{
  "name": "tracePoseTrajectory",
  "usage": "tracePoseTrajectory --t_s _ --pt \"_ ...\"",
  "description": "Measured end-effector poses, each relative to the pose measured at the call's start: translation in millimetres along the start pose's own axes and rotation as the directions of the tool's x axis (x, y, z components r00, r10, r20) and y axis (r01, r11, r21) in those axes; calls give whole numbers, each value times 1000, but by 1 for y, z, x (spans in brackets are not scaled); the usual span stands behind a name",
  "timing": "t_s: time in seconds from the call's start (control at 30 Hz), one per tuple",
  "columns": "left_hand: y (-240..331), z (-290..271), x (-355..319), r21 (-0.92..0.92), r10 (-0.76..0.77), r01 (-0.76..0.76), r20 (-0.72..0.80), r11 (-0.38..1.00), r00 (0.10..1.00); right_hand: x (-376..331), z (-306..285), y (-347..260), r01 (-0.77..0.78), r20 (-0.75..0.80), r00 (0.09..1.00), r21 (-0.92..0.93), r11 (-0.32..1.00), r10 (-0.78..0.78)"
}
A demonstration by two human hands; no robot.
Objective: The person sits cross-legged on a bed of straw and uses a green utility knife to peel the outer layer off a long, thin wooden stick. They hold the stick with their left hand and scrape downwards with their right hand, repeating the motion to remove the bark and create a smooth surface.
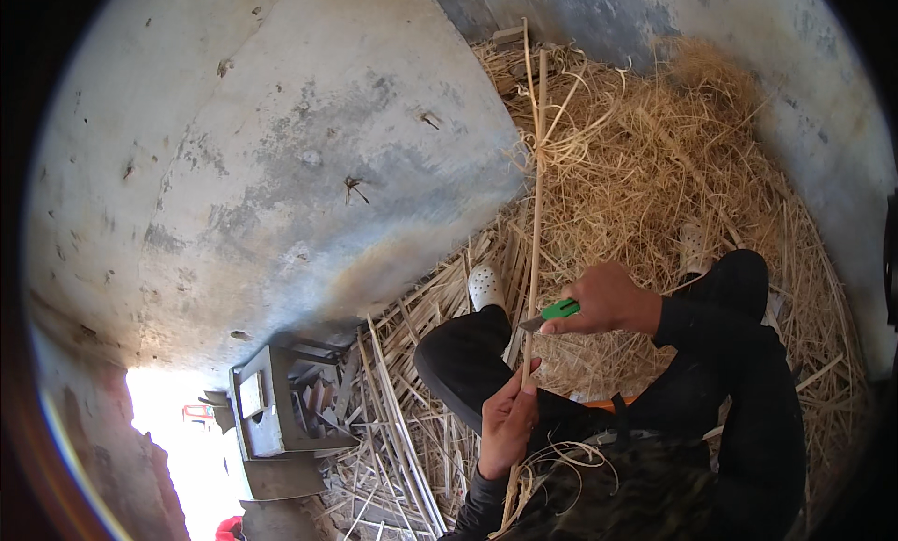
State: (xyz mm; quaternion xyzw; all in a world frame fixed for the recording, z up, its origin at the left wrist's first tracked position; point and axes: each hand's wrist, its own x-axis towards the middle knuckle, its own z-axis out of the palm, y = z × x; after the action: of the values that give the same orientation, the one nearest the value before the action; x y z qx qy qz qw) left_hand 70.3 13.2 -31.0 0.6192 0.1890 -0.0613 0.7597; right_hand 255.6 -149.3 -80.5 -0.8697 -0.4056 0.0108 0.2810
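A long, thin wooden strip (pixel 537 214) runs from my lap up toward the far wall. My left hand (pixel 508 422) is closed round its near part, with the thumb along it. In my right hand (pixel 608 300) is a green-handled knife (pixel 560 309), its blade lying against the strip just beyond my left hand. Pale curled shavings (pixel 552 148) cluster on the strip's far part. More thin shavings (pixel 571 457) hang over my lap beside the near end.
Tangled shavings (pixel 673 158) heap up beyond my legs, against the walls. Split strips (pixel 398 419) lie across the floor at left, near a worn wooden stool-like frame (pixel 267 410). A stained plaster wall (pixel 281 167) stands close on the left; a bright opening (pixel 182 429) is at lower left.
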Motion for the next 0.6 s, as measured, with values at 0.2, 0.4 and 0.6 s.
tracePoseTrajectory --t_s 0.2,0.4,0.6 --pt "2 2 -4 146 -2 4 -13 989 1000 26 -12 37 -292 53 956 67 954 289" --pt "9 7 -7 272 5 4 -31 962 999 7 4 14 -3 -5 1000 -87 996 2" --pt "4 9 -10 318 4 -3 -4 948 1000 34 -12 52 -300 -12 954 -57 952 300"
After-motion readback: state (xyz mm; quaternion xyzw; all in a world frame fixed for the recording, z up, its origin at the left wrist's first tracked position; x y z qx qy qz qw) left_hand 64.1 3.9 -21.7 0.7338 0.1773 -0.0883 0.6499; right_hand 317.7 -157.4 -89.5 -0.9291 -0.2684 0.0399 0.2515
